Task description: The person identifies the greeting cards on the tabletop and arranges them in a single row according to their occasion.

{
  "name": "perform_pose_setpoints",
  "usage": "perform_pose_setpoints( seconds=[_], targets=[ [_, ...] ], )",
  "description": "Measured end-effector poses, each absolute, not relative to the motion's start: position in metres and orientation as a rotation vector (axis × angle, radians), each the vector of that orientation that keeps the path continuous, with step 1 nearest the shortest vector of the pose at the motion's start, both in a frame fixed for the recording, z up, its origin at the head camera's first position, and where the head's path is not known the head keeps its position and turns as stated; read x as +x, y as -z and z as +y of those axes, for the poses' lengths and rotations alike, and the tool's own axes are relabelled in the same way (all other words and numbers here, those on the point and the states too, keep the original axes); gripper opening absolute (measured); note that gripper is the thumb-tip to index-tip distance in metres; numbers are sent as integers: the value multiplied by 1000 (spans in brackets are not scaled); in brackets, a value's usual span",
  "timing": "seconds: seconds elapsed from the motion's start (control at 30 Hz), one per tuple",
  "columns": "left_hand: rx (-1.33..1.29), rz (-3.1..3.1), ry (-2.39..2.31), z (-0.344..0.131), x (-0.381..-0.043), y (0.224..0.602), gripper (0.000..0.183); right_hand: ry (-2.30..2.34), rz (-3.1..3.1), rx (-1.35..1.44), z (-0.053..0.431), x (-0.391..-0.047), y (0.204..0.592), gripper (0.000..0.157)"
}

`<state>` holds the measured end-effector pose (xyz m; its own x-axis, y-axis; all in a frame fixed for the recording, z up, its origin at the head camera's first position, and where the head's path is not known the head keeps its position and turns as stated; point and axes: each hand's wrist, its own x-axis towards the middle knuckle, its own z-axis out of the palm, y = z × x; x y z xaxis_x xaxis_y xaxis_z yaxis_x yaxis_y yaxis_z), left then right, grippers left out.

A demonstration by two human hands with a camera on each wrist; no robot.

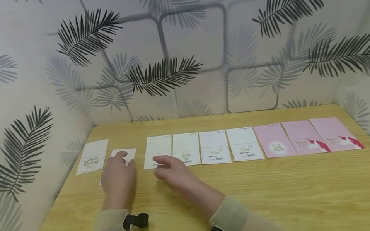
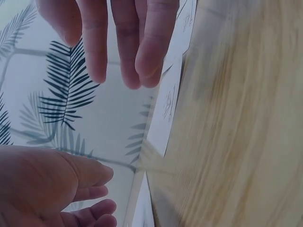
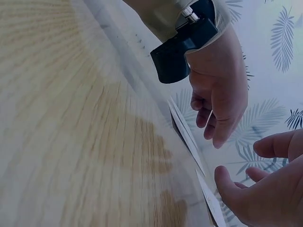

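Observation:
My left hand hovers over a white card, hiding most of it. In the left wrist view, the thumb and loosely bent fingers of that hand stand off the card, holding nothing. To its right, my right hand reaches in at the front edge of a white card with gold print. Its fingers hang relaxed and empty, as the right wrist view of the hand shows. A white "Thank you" card lies at the far left, beside the covered one.
Rightward runs a row of cards: a white diamond card, two white "heart" cards, a pink card with a round glow and two pink unicorn cards. The wooden table meets a leaf-patterned backdrop behind.

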<state>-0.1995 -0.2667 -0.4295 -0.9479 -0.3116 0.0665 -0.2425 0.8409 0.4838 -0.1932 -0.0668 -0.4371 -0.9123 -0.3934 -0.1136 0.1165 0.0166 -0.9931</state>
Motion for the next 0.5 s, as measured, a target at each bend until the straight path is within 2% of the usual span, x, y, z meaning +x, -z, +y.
perform_pose_setpoints(
  seconds=[0.5],
  targets=[
    [539,-2932,741,-330,-186,430,57,1952,1866,-322,-94,-184,435,63]
  ],
)
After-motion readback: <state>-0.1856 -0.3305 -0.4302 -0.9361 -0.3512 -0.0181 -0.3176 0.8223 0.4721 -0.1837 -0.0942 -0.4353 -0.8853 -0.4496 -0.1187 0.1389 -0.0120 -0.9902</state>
